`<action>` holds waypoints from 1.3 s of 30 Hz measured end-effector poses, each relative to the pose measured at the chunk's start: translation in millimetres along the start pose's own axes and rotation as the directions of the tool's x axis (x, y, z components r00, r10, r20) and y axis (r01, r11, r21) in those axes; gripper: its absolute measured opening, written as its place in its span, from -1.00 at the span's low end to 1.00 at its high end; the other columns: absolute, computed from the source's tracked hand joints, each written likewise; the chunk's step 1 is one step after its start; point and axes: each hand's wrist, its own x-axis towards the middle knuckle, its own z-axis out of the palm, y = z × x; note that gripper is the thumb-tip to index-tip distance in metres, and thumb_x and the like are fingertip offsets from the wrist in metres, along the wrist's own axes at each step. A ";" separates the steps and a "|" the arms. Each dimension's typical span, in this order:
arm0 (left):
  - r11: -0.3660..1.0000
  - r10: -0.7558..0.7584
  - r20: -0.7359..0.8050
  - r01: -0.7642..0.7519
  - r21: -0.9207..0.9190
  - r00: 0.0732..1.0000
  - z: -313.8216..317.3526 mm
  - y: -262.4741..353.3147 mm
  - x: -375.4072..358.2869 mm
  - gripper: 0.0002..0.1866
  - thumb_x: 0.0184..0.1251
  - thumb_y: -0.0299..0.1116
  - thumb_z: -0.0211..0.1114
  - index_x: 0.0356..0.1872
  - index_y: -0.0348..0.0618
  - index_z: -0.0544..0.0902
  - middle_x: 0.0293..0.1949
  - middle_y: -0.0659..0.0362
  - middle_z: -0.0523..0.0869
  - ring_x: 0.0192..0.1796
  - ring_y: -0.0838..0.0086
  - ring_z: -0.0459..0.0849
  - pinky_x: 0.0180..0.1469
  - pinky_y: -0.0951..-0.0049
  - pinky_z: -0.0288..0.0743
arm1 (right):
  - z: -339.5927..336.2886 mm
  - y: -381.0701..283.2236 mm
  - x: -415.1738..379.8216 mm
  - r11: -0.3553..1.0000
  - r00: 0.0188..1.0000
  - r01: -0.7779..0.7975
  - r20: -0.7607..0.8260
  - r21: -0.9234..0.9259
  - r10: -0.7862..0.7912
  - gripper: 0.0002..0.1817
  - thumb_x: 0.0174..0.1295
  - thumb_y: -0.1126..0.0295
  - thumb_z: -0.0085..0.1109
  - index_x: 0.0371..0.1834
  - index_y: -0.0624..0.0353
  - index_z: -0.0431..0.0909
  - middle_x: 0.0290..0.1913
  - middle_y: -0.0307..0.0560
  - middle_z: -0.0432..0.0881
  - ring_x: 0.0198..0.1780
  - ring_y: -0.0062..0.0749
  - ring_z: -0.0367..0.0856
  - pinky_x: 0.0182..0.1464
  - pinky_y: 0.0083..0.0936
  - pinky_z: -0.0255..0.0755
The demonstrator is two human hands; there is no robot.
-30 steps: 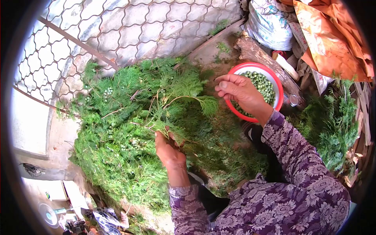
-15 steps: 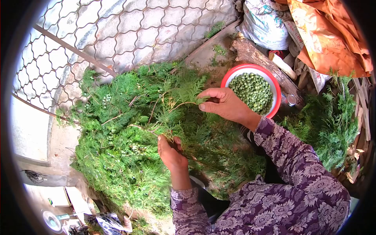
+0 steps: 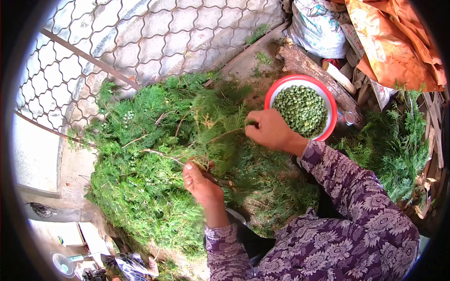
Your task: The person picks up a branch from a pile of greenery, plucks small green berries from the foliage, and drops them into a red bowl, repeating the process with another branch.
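Note:
A leafy evergreen branch [image 3: 206, 122] with flat, feathery sprays is held between my two hands, over a large heap of similar cut branches [image 3: 145, 182]. My left hand [image 3: 202, 183] is closed around its woody stem at the lower end. My right hand [image 3: 271, 129] is closed at a twig on the branch's right side, its fingers curled; whether a small cone is pinched there is hidden. Just beyond the right hand stands a red-rimmed white basin [image 3: 332, 122], holding many small round green cones [image 3: 300, 110].
A weathered log [image 3: 311, 65] lies behind the basin. White sacks [image 3: 318, 30] and an orange sheet [image 3: 398, 42] are piled at the upper right. Wire mesh [image 3: 154, 37] stands along the back. More greenery [image 3: 398, 145] lies at right.
My right hand has turned knuckles-up, its fingers curling from an extended pinch to a closed grip. My left hand has shifted slightly left, and the branch has moved with blurred leaves.

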 end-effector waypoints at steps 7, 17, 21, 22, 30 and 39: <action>0.987 0.081 0.126 -0.097 0.128 0.989 -0.6 -13.9 -8.1 -0.71 0.36 -0.23 0.04 -0.23 -0.29 0.53 -0.46 0.23 0.59 -0.47 0.64 0.50 -0.38 0.64 0.40 | -6.6 8.0 7.7 0.981 0.974 -0.140 -0.161 0.134 0.161 -0.85 0.01 0.44 0.09 -0.47 0.33 0.52 -0.67 -0.16 0.48 -0.61 -0.59 0.49 -0.55 -0.58 0.31; 0.912 0.266 0.253 -0.328 0.247 0.930 1.4 -24.8 -8.1 -0.74 0.38 -0.31 -0.02 -0.28 -0.29 0.56 -0.46 0.22 0.59 -0.43 0.61 0.50 -0.34 0.58 0.40 | -8.7 24.5 17.6 0.742 0.893 -0.386 0.021 0.549 0.449 -0.79 0.04 0.37 0.09 -0.49 0.34 0.54 -0.59 -0.13 0.57 -0.55 -0.52 0.61 -0.57 -0.60 0.33; 0.975 0.194 0.137 -0.206 0.079 0.971 -9.6 -1.9 0.9 -0.81 0.30 -0.33 0.08 -0.37 -0.25 0.55 -0.33 0.13 0.60 -0.35 0.49 0.52 -0.37 0.54 0.44 | -43.8 23.9 28.9 0.375 0.645 -0.519 0.064 0.768 0.761 -0.80 0.07 0.38 0.09 -0.38 0.33 0.54 -0.53 -0.13 0.59 -0.59 -0.52 0.57 -0.58 -0.62 0.35; 0.975 0.196 0.133 -0.207 0.076 0.972 -15.0 1.1 8.8 -0.81 0.30 -0.33 0.08 -0.37 -0.25 0.55 -0.33 0.13 0.60 -0.35 0.49 0.52 -0.37 0.54 0.44 | -50.8 29.1 28.2 0.378 0.647 -0.521 0.065 0.766 0.759 -0.80 0.07 0.38 0.09 -0.38 0.33 0.54 -0.53 -0.13 0.59 -0.59 -0.52 0.57 -0.58 -0.62 0.35; 0.994 -0.004 0.037 0.008 -0.113 0.999 -21.0 12.6 22.6 -0.70 0.34 -0.21 -0.01 -0.04 -0.18 0.40 -0.27 0.13 0.53 -0.27 0.41 0.50 -0.20 0.38 0.48 | -83.8 73.0 9.9 0.801 0.867 -0.430 -0.437 -0.417 0.238 -0.61 -0.06 0.28 0.18 -0.15 0.23 0.53 -0.25 0.03 0.62 -0.24 -0.32 0.61 -0.18 -0.46 0.47; 0.732 -0.283 0.235 0.368 -0.573 0.930 -27.2 4.3 33.3 -0.72 0.39 -0.12 -0.05 -0.18 -0.09 0.48 -0.62 0.32 0.41 -0.75 0.66 0.16 -0.70 0.66 0.10 | -34.2 46.1 10.9 0.969 0.956 -0.236 0.198 0.076 0.217 -0.66 0.08 0.36 0.17 -0.14 0.38 0.50 -0.35 -0.20 0.59 -0.33 -0.62 0.50 -0.26 -0.64 0.40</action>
